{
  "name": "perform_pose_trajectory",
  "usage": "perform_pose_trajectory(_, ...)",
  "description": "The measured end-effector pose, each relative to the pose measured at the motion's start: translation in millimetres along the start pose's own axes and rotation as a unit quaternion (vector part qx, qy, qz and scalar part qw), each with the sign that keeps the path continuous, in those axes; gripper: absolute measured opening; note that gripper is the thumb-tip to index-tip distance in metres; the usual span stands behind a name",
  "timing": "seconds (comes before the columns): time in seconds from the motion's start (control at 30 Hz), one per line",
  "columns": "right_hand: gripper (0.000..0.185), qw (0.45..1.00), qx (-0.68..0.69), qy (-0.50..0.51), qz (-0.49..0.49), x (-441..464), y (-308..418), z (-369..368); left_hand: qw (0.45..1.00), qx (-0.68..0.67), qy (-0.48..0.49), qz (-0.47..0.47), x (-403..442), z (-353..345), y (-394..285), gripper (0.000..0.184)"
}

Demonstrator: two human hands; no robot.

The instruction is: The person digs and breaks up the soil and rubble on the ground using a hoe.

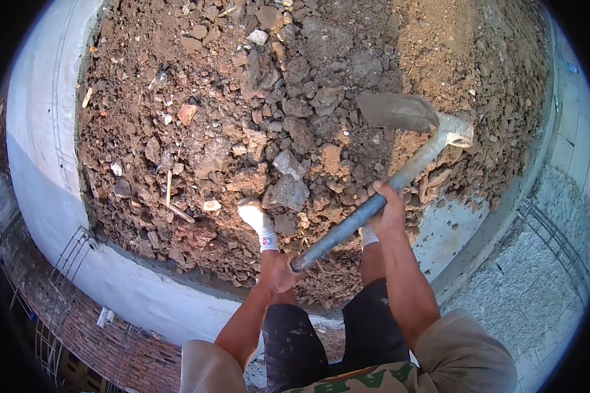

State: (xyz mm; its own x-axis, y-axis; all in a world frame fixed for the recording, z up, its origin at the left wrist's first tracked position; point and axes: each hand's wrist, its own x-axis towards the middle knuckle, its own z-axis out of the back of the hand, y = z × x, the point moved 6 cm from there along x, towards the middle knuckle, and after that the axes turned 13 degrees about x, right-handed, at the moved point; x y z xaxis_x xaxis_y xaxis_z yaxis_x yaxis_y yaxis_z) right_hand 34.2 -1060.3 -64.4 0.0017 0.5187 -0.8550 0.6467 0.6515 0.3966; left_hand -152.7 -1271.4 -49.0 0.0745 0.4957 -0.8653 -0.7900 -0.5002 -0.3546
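Observation:
A hoe with a thick bluish-grey handle (347, 226) slants from lower left to upper right over the broken soil. Its flat, soil-coloured blade (398, 112) is raised at the upper right and points left. At the handle's lower end my left hand (282, 271) is closed round it. Farther up the handle, my right hand (390, 208) grips it with wrapped fingers. Beneath the tool lie brown clods and rubble (210, 154), with two grey stones (288, 192) near my white-covered foot (257, 219).
A pale wall (42, 131) curves along the left and bottom of the soil. Another concrete edge (537, 177) bounds the right. Steel rods (72, 252) stick out at lower left above brickwork (111, 324). Thin wood pieces (170, 187) lie among the clods.

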Motion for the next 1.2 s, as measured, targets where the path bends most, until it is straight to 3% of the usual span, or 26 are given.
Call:
perform_pose_trajectory(0.03,0.015,0.999,-0.014,0.038,0.024,27,16,-32,0.995,-0.082,-0.047,0.017,31,0,-3,0.044)
perform_pose_trajectory(0.17,0.013,0.989,-0.045,0.142,0.006,122,44,-140,0.973,-0.102,-0.195,0.075,83,87,-51,0.038)
perform_pose_trajectory(0.27,0.009,0.987,-0.101,0.094,-0.081,147,-9,-131,0.973,-0.177,-0.089,0.121,68,62,-37,0.035)
perform_pose_trajectory(0.3,0.009,0.986,-0.124,0.043,-0.1,142,-36,-106,0.96,-0.238,-0.052,0.137,54,22,-23,0.033)
perform_pose_trajectory(0.37,0.011,0.979,-0.148,-0.035,-0.139,109,-80,-48,0.973,-0.152,-0.078,0.156,2,0,-13,0.032)
perform_pose_trajectory(0.43,0.012,0.965,-0.176,-0.082,-0.176,72,-114,-4,0.94,-0.253,0.081,0.211,-41,-52,1,0.032)
perform_pose_trajectory(0.57,0.011,0.959,-0.086,-0.146,-0.228,19,-146,59,0.963,-0.096,0.122,0.222,-97,-30,8,0.04)
perform_pose_trajectory(0.7,0.01,0.939,-0.022,-0.206,-0.275,-50,-167,119,0.951,0.005,0.238,0.197,-153,-45,18,0.049)
perform_pose_trajectory(0.8,0.012,0.915,-0.027,-0.264,-0.304,-106,-185,148,0.909,-0.002,0.35,0.227,-190,-42,14,0.053)
perform_pose_trajectory(0.9,0.011,0.899,-0.093,-0.28,-0.324,-154,-187,160,0.885,-0.063,0.404,0.223,-242,-77,29,0.053)
perform_pose_trajectory(1.03,0.01,0.908,0.072,-0.263,-0.319,-171,-183,183,0.897,0.09,0.393,0.179,-229,-49,16,0.052)
perform_pose_trajectory(1.1,0.012,0.926,0.087,-0.241,-0.278,-139,-155,169,0.923,0.099,0.339,0.15,-193,-56,22,0.044)
perform_pose_trajectory(1.2,0.013,0.977,0.074,-0.136,-0.147,-57,-103,114,0.975,0.067,0.181,0.108,-100,-37,18,0.036)
